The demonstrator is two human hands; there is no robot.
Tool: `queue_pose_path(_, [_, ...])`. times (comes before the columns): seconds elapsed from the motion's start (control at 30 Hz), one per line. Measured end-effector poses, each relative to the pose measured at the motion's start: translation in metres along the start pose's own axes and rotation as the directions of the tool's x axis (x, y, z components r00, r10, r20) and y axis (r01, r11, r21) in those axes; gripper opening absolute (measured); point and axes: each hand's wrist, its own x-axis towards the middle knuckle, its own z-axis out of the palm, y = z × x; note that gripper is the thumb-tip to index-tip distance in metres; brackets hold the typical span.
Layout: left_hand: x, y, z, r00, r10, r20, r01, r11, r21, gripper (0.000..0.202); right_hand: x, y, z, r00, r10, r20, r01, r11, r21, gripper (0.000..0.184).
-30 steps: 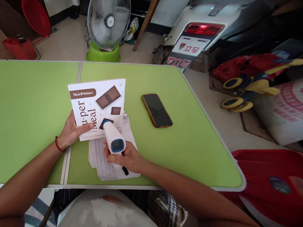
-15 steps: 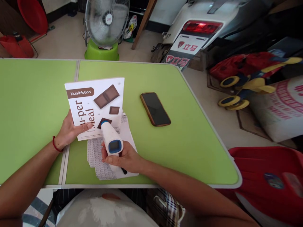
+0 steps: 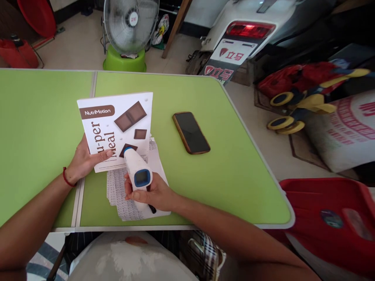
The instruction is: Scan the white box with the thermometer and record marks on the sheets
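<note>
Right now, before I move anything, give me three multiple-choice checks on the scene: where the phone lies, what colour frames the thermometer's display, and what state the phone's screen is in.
1. Where is the phone?
A. On the green table, right of the NutriMotion booklet
B. On the printed sheets
C. In the left hand

2. What colour frames the display of the infrared thermometer in the right hand?
A. Red
B. Blue
C. Green

3. What state is the phone's screen in?
A. Brightly lit
B. Showing a map
C. Dark

1: A, it lies on the table, apart from the booklet.
2: B, a blue band surrounds the display.
3: C, the glass shows black.
</note>
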Motion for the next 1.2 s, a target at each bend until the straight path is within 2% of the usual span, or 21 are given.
queue_pose_path(0.97, [0.0,0.002,0.002,1.0,-0.026,-0.003,0.026,1.0,-0.007,0.059,0.002,0.002,-0.002,0.998,-0.054,0.017,0.054,0.999,0.002,0.043])
queue_pose_path(1.1, [-0.001,-0.001,0.001,0.998,-0.028,-0.065,0.027,1.0,-0.016,0.062,0.001,0.0,-0.003,0.996,-0.082,-0.019,0.08,0.993,-0.084,0.039])
queue_pose_path(1.2, [0.001,-0.009,-0.004,0.992,0.042,-0.117,-0.046,0.998,-0.03,0.061,0.001,-0.008,-0.009,0.973,-0.203,-0.112,0.17,0.953,-0.249,0.037])
